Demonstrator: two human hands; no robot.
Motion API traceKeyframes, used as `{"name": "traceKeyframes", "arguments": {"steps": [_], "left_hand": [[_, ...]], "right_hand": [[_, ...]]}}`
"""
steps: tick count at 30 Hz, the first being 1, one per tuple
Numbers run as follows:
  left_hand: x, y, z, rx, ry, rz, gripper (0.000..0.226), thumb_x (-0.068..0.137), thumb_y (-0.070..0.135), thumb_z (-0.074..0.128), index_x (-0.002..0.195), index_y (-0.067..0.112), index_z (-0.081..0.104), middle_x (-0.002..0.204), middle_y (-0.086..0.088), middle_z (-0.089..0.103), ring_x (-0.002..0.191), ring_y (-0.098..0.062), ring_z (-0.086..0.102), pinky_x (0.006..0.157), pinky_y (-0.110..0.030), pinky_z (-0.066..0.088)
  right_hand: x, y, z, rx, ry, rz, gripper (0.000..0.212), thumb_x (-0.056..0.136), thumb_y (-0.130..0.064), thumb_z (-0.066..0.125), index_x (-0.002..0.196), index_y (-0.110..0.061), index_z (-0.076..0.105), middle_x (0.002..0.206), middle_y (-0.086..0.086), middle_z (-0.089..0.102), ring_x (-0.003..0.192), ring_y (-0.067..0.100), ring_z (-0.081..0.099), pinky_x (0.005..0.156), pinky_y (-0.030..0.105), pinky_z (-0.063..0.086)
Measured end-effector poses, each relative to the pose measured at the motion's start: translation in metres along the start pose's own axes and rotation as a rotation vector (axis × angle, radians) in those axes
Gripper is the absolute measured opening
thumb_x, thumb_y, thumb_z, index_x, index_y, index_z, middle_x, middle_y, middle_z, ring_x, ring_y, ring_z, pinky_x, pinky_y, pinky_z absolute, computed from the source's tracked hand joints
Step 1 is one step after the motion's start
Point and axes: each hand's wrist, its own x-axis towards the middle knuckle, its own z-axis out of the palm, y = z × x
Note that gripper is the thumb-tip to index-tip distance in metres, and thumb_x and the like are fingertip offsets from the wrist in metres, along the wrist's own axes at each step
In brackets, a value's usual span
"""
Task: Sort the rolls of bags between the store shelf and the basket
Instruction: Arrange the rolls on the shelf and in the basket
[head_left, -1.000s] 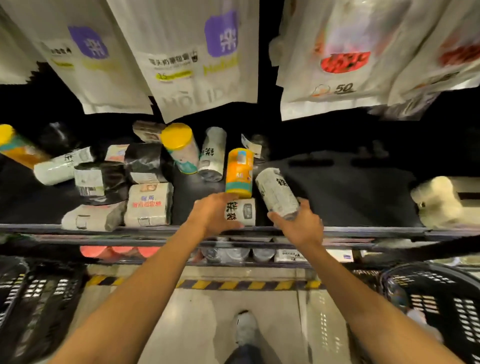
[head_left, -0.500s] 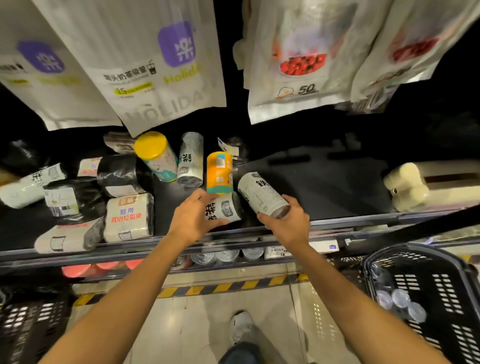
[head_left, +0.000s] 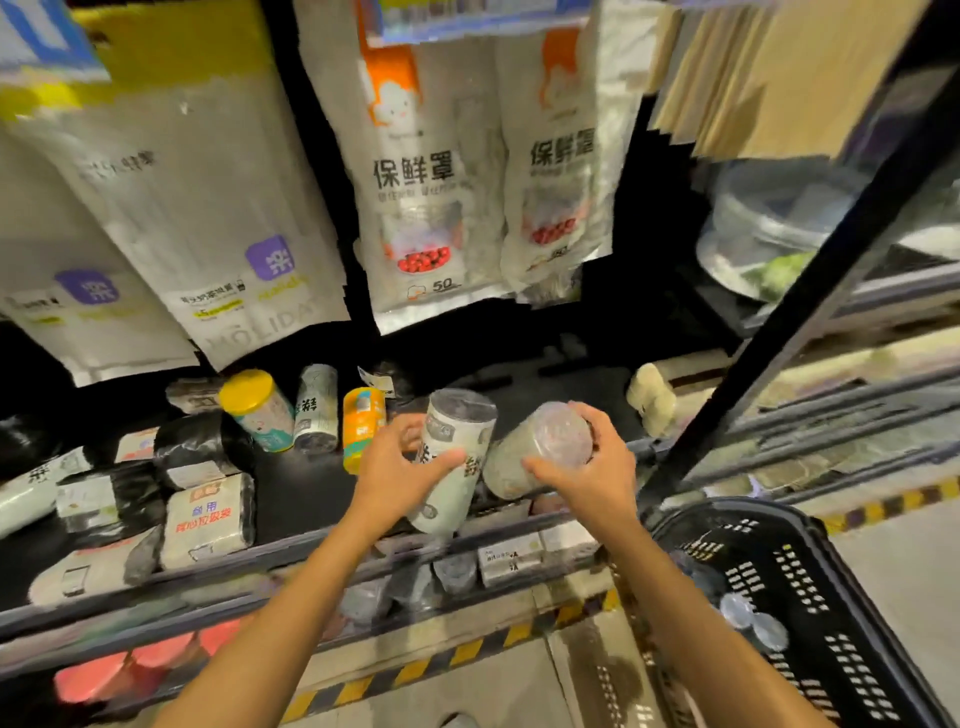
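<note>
Left hand (head_left: 397, 480) grips a white printed cylindrical roll of bags (head_left: 457, 423) mid-body, right hand (head_left: 597, 483) a pale film-wrapped roll (head_left: 519, 452); both likely light, slippery.

- White cylindrical roll with black print (head_left: 451, 467): I read the wrap as smooth, matt, paper-like.
- Pale cylindrical roll (head_left: 535, 452): glossy clear film over its end.
- Black crumpled bag roll (head_left: 192, 447): shiny, creased plastic.
- Black perforated basket (head_left: 810, 587): matt hard plastic.
- Dark shelf rail (head_left: 208, 583): I take it for smooth metal.
- White hanging pouches (head_left: 208, 182): satin plastic film.
</note>
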Motion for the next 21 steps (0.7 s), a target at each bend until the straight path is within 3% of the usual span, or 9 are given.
{"name": "traceKeyframes", "arguments": {"steps": [2,5,10,13,17,21], "left_hand": [[-0.012,0.022,0.024,-0.042,-0.032,0.022,0.049,0.069,0.02,0.083,0.11,0.011,0.058,0.107,0.002,0.064,0.099,-0.01,0.059,0.082,-0.017,0.046],[-0.03,0.053,0.061,-0.042,-0.112,0.104,0.053,0.067,0.019,0.085,0.112,0.017,0.056,0.106,0.009,0.063,0.093,0.0,0.059,0.075,-0.013,0.045],[-0.063,0.094,0.131,0.027,-0.278,0.214,0.063,0.059,0.034,0.086,0.115,0.028,0.058,0.104,0.017,0.066,0.093,0.006,0.062,0.075,-0.018,0.05],[-0.081,0.116,0.18,0.058,-0.37,0.265,0.054,0.065,0.02,0.086,0.11,0.028,0.057,0.102,0.018,0.063,0.09,0.009,0.061,0.076,-0.016,0.05],[-0.094,0.142,0.239,0.106,-0.485,0.312,0.055,0.062,0.024,0.088,0.103,0.028,0.052,0.1,0.016,0.061,0.09,0.001,0.06,0.069,-0.01,0.046],[-0.094,0.16,0.291,0.152,-0.626,0.314,0.064,0.058,0.029,0.09,0.108,0.024,0.051,0.101,0.015,0.062,0.092,-0.001,0.061,0.079,-0.019,0.049]], "right_hand": [[-0.009,0.002,-0.035,-0.014,0.027,-0.031,0.068,0.065,-0.029,0.085,0.125,-0.034,0.051,0.117,-0.009,0.055,0.105,0.012,0.054,0.088,0.034,0.05],[-0.028,0.011,-0.09,0.032,0.084,-0.026,0.074,0.066,-0.027,0.085,0.131,-0.026,0.05,0.119,-0.012,0.054,0.108,0.008,0.051,0.091,0.031,0.047],[-0.072,0.04,-0.182,0.056,0.226,0.005,0.06,0.061,-0.023,0.087,0.111,-0.033,0.056,0.105,-0.021,0.059,0.096,0.002,0.058,0.077,0.022,0.05],[-0.096,0.064,-0.233,0.038,0.316,0.052,0.06,0.06,-0.026,0.088,0.111,-0.033,0.056,0.103,-0.021,0.059,0.094,0.002,0.058,0.073,0.015,0.046],[-0.121,0.09,-0.286,-0.001,0.424,0.113,0.062,0.061,-0.023,0.088,0.112,-0.032,0.052,0.102,-0.017,0.057,0.093,0.006,0.055,0.071,0.013,0.042],[-0.132,0.114,-0.321,-0.027,0.551,0.167,0.063,0.061,-0.022,0.088,0.11,-0.032,0.051,0.104,-0.011,0.057,0.092,0.009,0.055,0.062,0.005,0.04]]}}
